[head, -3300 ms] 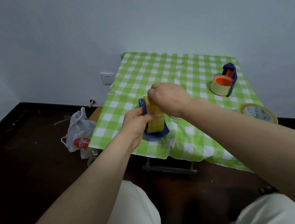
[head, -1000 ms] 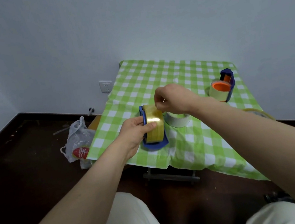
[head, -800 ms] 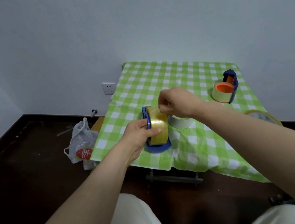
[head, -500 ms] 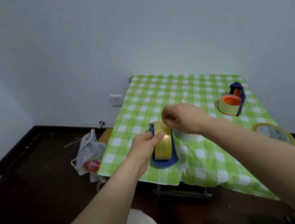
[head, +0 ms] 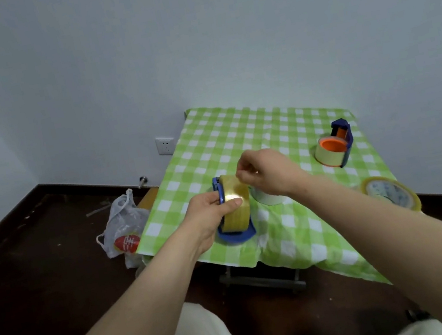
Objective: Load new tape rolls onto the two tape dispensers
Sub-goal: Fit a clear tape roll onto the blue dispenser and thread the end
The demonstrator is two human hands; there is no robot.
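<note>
Green checked table (head: 267, 135) as reference: second dispenser (head: 337, 146) at its far right; loose roll (head: 392, 191) on right edge; white roll (head: 267, 200) behind right wrist; plastic bag (head: 124, 228) on floor left; left hand (head: 210, 213) clamps yellow roll (head: 235, 206) in blue dispenser (head: 236, 234) near front edge; right hand (head: 268, 173) above, fingertips pinched at roll top.

A small table under a green-and-white checked cloth (head: 267, 135) stands against the wall. A whitish roll (head: 268, 199) lies just beneath the right hand (head: 269, 172). Beyond that hand sits a blue dispenser with an orange hub (head: 334, 148); a yellow-rimmed roll (head: 391, 192) lies at the table's right edge.
</note>
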